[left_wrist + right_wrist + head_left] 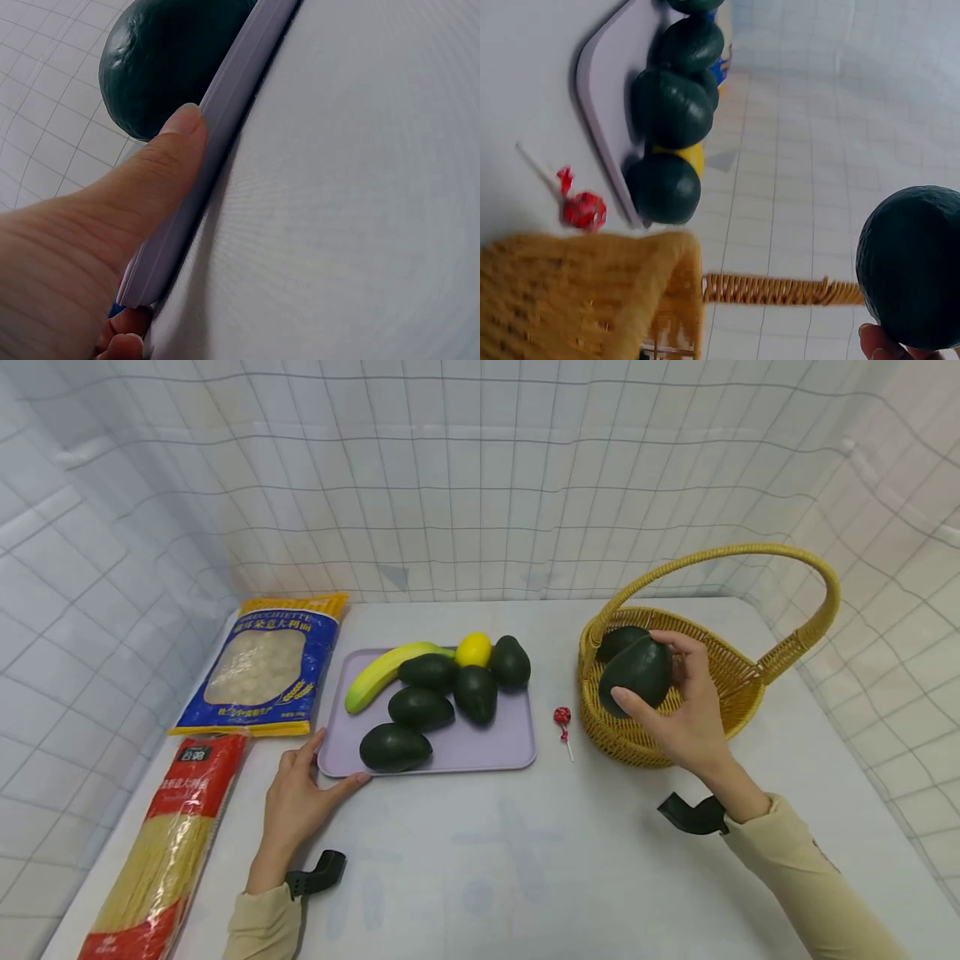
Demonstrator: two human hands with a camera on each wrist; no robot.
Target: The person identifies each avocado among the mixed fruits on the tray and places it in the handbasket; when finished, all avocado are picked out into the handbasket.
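Right hand [692, 720] is grasping a dark green avocado [636, 677] between thumb and fingers, and is holding it above the left part of the wicker basket [622, 742], under the arching handle [738, 553]. Left hand [302, 800] is not clenching; spread thumb and fingers are bracing the near-left corner of the lilac tray [487, 750]. Good handling is probably depending on keeping knuckles off the handle, lowering gently and letting go only once the fruit is resting. Count: five avocados [396, 748] are sitting on the tray, one is in hand, and at least one [617, 642] is lying in the basket, part hidden. One banana [382, 675] and one lemon [473, 650] are sharing the tray. One lollipop [562, 717] is lying between tray and basket; two pasta packs [165, 852] are lying at left, one far, one near.
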